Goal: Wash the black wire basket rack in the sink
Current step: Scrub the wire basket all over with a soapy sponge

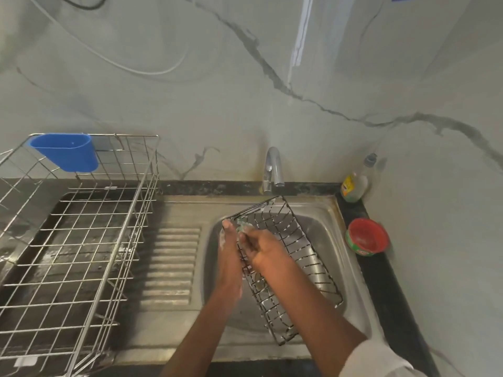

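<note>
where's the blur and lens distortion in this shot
Head view: both hands, left hand and right hand, are motion-smeared against the black wire rack; wide-angle bending curves the steel drying rack and backsplash edges; faucet stays fairly sharp.

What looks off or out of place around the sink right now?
Nothing spilled or broken. The black wire basket rack sits tilted in the sink, but both hands are holding it for scrubbing. Brownish staining runs along the wall base behind the faucet.
</note>
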Demonstrator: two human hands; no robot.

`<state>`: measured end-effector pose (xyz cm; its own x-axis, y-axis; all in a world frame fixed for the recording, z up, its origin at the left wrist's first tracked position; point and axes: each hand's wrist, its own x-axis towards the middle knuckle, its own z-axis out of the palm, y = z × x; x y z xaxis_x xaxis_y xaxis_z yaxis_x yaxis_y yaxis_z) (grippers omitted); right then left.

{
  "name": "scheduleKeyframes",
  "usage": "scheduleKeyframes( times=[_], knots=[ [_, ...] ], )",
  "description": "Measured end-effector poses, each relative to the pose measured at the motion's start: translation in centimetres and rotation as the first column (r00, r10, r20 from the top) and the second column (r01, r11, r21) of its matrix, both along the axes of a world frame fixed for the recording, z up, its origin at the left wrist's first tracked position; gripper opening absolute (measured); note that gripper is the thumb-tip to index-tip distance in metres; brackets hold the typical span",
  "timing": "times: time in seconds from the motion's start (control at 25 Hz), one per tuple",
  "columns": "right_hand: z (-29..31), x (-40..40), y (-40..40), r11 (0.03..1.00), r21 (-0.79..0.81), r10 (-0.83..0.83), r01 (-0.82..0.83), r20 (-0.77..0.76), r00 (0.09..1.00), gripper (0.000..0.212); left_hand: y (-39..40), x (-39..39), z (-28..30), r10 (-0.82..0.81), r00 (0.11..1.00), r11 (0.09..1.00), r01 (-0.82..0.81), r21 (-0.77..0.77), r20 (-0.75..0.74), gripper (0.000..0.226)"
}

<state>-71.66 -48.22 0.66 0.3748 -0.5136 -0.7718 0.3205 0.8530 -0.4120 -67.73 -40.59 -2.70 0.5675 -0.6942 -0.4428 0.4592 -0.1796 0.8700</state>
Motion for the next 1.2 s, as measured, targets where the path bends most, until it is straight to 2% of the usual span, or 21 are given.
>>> scheduleKeyframes(
  times=[0.12, 0.2, 0.28, 0.36, 0.44, 0.52, 0.6, 0.64, 0.68, 0.72, 0.76, 0.8, 0.84, 0.88, 0.92, 0.96, 1.04, 1.08, 1.12, 1.16, 1.2],
  knots=[
    [1.4, 0.1, -0.8, 0.998, 0.027, -0.062, 0.062, 0.007, 0.998, 0.001, 0.3, -0.5, 0.1, -0.024, 1.000, 1.000, 0.024, 0.003, -0.003, 0.102],
    [2.7, -0.5, -0.8, 0.997, 0.029, -0.070, 0.069, 0.055, 0.996, 0.004, 0.3, -0.6, 1.1, -0.009, 0.997, 0.999, 0.011, -0.030, 0.076, 0.097],
    [3.1, -1.7, -0.9, 0.990, 0.025, -0.142, 0.140, 0.107, 0.984, 0.014, 0.3, -0.5, 1.3, -0.043, 0.990, 0.999, 0.045, -0.017, 0.133, 0.104],
    [2.5, -2.3, -1.6, 0.951, -0.069, -0.302, 0.301, -0.014, 0.953, 0.022, 0.5, -0.4, 1.1, -0.066, 0.990, 0.998, 0.064, 0.021, 0.127, 0.115],
    [2.1, -1.7, -1.2, 0.885, -0.284, -0.413, 0.368, -0.118, 0.903, 0.020, 0.5, -0.5, 1.4, -0.055, 0.993, 0.998, 0.054, 0.006, 0.101, 0.115],
    [1.8, -0.8, 0.7, 0.786, -0.566, -0.433, 0.247, -0.221, 0.874, 0.016, 0.3, -0.8, 1.9, -0.069, 0.996, 0.998, 0.069, -0.008, 0.059, 0.108],
    [1.2, -0.2, 2.4, 0.596, -0.792, -0.332, -0.133, -0.394, 0.857, 0.017, 0.1, -0.8, 2.1, -0.075, 0.997, 0.997, 0.076, -0.021, 0.035, 0.092],
    [0.8, -0.2, 2.7, 0.484, -0.816, -0.256, -0.316, -0.477, 0.841, 0.016, 0.1, -0.7, 2.2, -0.081, 0.996, 0.996, 0.082, -0.032, 0.034, 0.082],
    [0.8, -0.6, 2.4, 0.412, -0.803, -0.197, -0.431, -0.540, 0.818, 0.016, 0.2, -0.7, 2.3, -0.076, 0.996, 0.997, 0.077, -0.020, 0.036, 0.079],
    [0.7, -0.9, 1.7, 0.405, -0.790, -0.179, -0.460, -0.562, 0.808, 0.016, 0.4, -0.5, 1.9, -0.087, 0.995, 0.996, 0.088, -0.017, 0.042, 0.081],
    [0.8, -1.1, 1.0, 0.462, -0.788, -0.215, -0.407, -0.545, 0.811, 0.017, 0.8, -0.5, 1.9, -0.072, 0.996, 0.997, 0.073, -0.020, 0.045, 0.085],
    [0.8, -1.2, 0.4, 0.610, -0.759, -0.279, -0.226, -0.473, 0.836, 0.018, 0.9, -0.5, 1.9, -0.082, 0.993, 0.996, 0.085, -0.037, 0.082, 0.090],
    [0.8, -1.3, -0.1, 0.768, -0.640, -0.338, 0.020, -0.379, 0.861, 0.019, 1.0, -0.5, 1.7, -0.093, 0.993, 0.995, 0.095, -0.029, 0.075, 0.096],
    [0.2, -1.1, -0.6, 0.881, -0.430, -0.348, 0.199, -0.301, 0.888, 0.017, 0.9, -1.0, 2.8, -0.106, 0.990, 0.994, 0.108, -0.014, 0.098, 0.100],
    [-0.2, -0.8, -0.8, 0.939, -0.237, -0.307, 0.249, -0.255, 0.917, 0.015, 0.8, -1.2, 3.2, -0.105, 0.991, 0.994, 0.106, -0.001, 0.081, 0.106],
    [-0.5, -0.5, -0.8, 0.972, -0.123, -0.222, 0.198, -0.234, 0.947, 0.013, 0.5, -1.4, 3.6, -0.139, 0.987, 0.990, 0.140, -0.004, 0.081, 0.114],
    [-1.0, -0.3, -0.6, 0.999, -0.022, -0.053, 0.050, -0.146, 0.988, 0.017, 0.4, -1.9, 4.7, -0.179, 0.982, 0.984, 0.179, 0.004, 0.063, 0.116],
    [-1.1, -0.3, -0.6, 0.999, -0.014, -0.030, 0.029, -0.096, 0.995, 0.014, 0.4, -1.9, 4.3, -0.138, 0.988, 0.990, 0.139, -0.005, 0.070, 0.104],
    [-0.8, -0.5, -0.5, 1.000, -0.010, -0.019, 0.019, -0.056, 0.998, 0.007, 0.4, -2.0, 3.7, -0.097, 0.991, 0.995, 0.099, -0.025, 0.095, 0.076],
    [-0.6, -1.0, -0.6, 0.999, -0.007, -0.043, 0.043, -0.012, 0.999, 0.002, 0.5, -2.1, 3.4, -0.055, 0.994, 0.997, 0.060, -0.050, 0.094, 0.049],
    [-0.7, -1.5, -0.6, 0.995, 0.009, -0.101, 0.101, 0.034, 0.994, 0.002, 0.7, -2.1, 3.0, -0.029, 0.994, 0.997, 0.036, -0.062, 0.108, 0.037]
  ],
)
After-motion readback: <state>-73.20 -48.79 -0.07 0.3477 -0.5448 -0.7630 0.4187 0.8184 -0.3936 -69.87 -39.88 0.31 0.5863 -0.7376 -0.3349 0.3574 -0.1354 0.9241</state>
